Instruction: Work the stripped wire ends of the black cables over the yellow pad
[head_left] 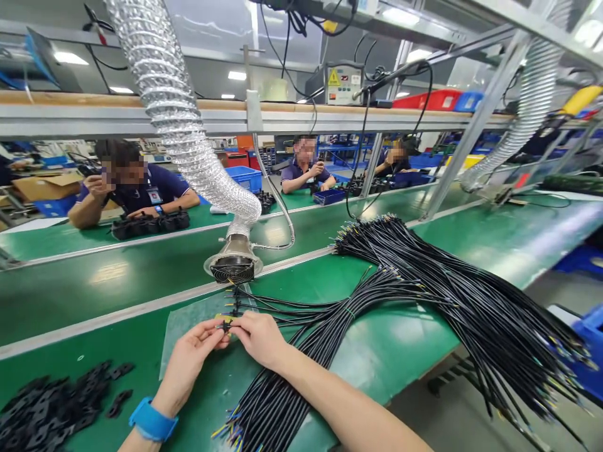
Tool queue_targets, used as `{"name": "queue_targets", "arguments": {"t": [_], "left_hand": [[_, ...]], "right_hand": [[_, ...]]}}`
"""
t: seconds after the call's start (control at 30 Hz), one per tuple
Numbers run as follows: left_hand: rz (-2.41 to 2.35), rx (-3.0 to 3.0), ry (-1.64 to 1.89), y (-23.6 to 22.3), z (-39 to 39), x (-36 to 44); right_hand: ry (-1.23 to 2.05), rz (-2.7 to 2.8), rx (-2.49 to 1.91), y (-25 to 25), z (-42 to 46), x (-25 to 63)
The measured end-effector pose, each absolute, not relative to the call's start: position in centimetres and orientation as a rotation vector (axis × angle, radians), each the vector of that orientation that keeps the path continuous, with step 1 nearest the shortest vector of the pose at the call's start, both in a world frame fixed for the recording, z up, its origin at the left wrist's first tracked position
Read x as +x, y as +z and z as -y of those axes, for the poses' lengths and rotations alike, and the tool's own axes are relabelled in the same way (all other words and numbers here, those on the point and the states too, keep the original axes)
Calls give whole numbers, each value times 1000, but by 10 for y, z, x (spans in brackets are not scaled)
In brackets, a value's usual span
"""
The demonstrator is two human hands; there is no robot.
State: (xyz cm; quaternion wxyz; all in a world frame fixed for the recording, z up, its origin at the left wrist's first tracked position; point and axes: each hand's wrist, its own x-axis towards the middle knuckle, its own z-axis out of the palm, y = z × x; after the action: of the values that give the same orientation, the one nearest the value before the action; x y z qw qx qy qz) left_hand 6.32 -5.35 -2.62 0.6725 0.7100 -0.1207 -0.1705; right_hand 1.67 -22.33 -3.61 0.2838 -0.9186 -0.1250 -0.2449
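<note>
My left hand (191,364) and my right hand (258,337) meet over a grey-green mat (188,323) on the green bench. Both pinch a small black plastic part (227,326) on the end of a black cable. Just beyond my fingers several more black parts (234,300) with cables lie in a row. A bundle of black cables (301,358) runs under my right forearm toward the bench's front edge. My left wrist wears a blue band (153,419).
A silver flexible duct ends in a fan intake (233,267) just behind the mat. A large fan of black cables (471,295) spreads to the right. Loose black plastic parts (51,408) lie at the lower left. Three people sit across the green conveyor (117,270).
</note>
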Motion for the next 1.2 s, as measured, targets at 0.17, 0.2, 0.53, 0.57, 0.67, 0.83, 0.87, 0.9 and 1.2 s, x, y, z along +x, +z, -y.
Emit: {"name": "queue_targets", "arguments": {"t": [0.17, 0.2, 0.53, 0.57, 0.67, 0.83, 0.87, 0.9, 1.2], "left_hand": [[224, 1647, -362, -27, 53, 64], [237, 1679, -343, -27, 52, 65], [410, 1802, -349, -29, 43, 75], [417, 1812, -345, -29, 42, 74], [467, 1874, -280, -31, 43, 69], [544, 1903, -134, -34, 46, 62], [536, 1892, -123, -34, 47, 61], [521, 1880, -121, -34, 47, 61], [348, 1834, -240, -22, 54, 65]], "right_hand": [[-627, 298, -2501, -36, 223, 17], [-625, 308, -2531, -35, 223, 17], [-499, 433, -2693, -23, 225, 11], [-478, 437, -2681, -23, 225, 11], [-396, 425, -2602, -23, 225, 12], [-226, 288, -2368, -22, 226, 12], [-203, 267, -2327, -21, 227, 12], [-183, 256, -2294, -19, 228, 12], [-285, 296, -2422, -14, 237, 16]]}}
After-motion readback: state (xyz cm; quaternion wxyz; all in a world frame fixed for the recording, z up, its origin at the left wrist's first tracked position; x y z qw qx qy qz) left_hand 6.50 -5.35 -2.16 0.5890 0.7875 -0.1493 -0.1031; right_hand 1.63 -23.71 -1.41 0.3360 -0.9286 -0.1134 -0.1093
